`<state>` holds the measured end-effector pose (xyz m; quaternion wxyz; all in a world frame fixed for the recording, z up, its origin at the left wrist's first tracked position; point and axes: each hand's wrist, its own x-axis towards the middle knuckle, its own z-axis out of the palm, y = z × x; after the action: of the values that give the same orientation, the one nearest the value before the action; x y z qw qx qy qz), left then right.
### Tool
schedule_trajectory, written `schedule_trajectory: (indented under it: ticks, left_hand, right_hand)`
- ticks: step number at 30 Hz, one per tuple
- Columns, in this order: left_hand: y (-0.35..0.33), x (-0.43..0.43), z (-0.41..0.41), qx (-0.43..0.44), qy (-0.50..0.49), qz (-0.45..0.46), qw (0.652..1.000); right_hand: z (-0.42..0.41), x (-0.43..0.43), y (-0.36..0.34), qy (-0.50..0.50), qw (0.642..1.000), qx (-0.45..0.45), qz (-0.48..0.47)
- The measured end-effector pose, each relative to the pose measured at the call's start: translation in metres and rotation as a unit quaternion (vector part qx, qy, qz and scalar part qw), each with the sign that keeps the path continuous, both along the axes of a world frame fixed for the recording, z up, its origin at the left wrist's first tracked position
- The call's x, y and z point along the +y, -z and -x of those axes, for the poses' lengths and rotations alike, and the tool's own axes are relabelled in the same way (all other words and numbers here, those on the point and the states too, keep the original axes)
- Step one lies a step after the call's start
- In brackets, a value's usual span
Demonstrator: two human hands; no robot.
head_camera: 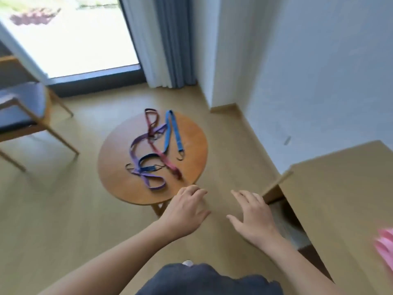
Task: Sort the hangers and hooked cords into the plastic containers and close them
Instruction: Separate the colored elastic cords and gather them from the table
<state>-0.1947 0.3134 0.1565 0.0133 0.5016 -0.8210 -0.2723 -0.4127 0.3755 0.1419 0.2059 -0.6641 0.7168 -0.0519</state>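
Several hooked cords lie tangled on a small round wooden table: a blue one, a purple one, a dark red one and a dark blue striped one with black hooks. My left hand hovers over the table's near edge with relaxed fingers, holding nothing. My right hand is spread over the floor to the right of the table, also holding nothing. No hangers or plastic containers are in view.
A larger light wooden table stands at the right, with something pink at its edge. A wooden chair with a dark seat is at the left. Curtains and a glass door are behind; white walls at the right.
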Motion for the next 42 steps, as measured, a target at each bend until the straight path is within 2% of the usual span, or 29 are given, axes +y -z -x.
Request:
schedule_trajectory:
  ticks: [7, 12, 16, 19, 23, 26, 31, 35, 42]
  left_hand:
    - [0.024, -0.068, -0.085, -0.019, -0.173, -0.026, 0.984]
    - [0.053, -0.116, -0.113, -0.011, -0.31, -0.065, 0.949]
    - [0.078, -0.147, -0.126, -0.028, -0.395, -0.117, 0.911]
    - [0.097, -0.164, -0.128, -0.04, -0.43, -0.152, 0.889]
    - [0.117, -0.183, -0.123, -0.035, -0.456, -0.173, 0.872]
    - [0.125, -0.201, -0.119, -0.028, -0.463, -0.178, 0.868]
    - [0.129, -0.245, -0.123, -0.028, -0.434, -0.155, 0.887]
    - [0.124, -0.301, -0.119, 0.0, -0.409, -0.086, 0.908]
    - [0.118, -0.376, -0.115, 0.012, -0.309, -0.025, 0.951]
  right_hand:
    - [-0.076, -0.128, 0.021, -0.143, 0.989, -0.004, -0.038]
    - [-0.114, -0.221, 0.061, -0.19, 0.973, -0.021, -0.132]
    - [-0.143, -0.293, 0.098, -0.162, 0.947, -0.083, -0.263]
    - [-0.162, -0.332, 0.131, -0.095, 0.924, -0.13, -0.346]
    - [-0.18, -0.351, 0.168, -0.005, 0.906, -0.156, -0.394]
    - [-0.183, -0.353, 0.169, 0.007, 0.892, -0.207, -0.401]
    - [-0.161, -0.37, 0.103, -0.156, 0.881, -0.32, -0.312]
    - [-0.147, -0.392, 0.043, -0.25, 0.867, -0.363, -0.232]
    - [-0.129, -0.412, -0.017, -0.275, 0.843, -0.422, -0.189]
